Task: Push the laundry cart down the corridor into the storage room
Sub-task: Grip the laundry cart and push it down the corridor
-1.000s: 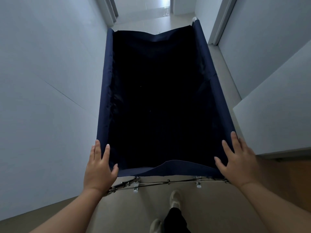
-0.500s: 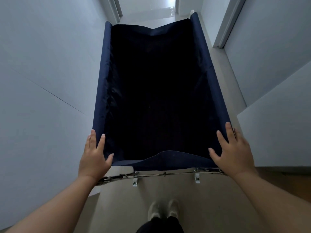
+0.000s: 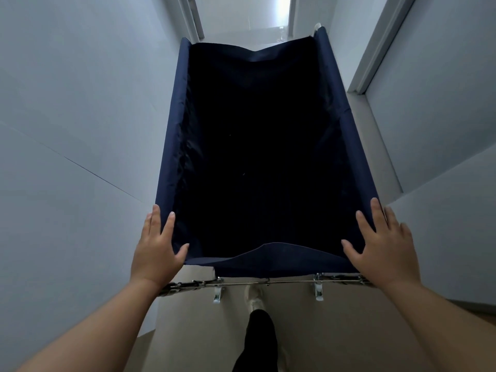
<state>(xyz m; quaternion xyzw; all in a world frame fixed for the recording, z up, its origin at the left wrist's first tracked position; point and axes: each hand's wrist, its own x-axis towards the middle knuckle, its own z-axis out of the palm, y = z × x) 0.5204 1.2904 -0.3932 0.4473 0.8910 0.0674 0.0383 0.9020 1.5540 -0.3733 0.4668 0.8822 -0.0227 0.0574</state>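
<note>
The laundry cart (image 3: 171, 130) is a deep navy fabric bin on a metal frame, and it fills the middle of the narrow corridor in front of me. Its inside is dark and looks empty. My left hand (image 3: 157, 251) lies on the near left corner, fingers along the rim and thumb hooked over the near edge. My right hand (image 3: 381, 251) holds the near right corner the same way. A thin metal bar (image 3: 268, 283) with clips runs below the near fabric edge.
A white wall (image 3: 67, 103) runs close along the cart's left side. On the right are a door frame (image 3: 375, 49) and a jutting wall corner (image 3: 442, 237). A bright doorway (image 3: 241, 14) opens past the cart's far end. My dark-trousered leg (image 3: 257, 331) steps on beige floor.
The cart and I have rolled forward along the corridor, and the far doorway and the right door frame are nearer. Both hands keep their places on the near corners. One leg has stepped forward.
</note>
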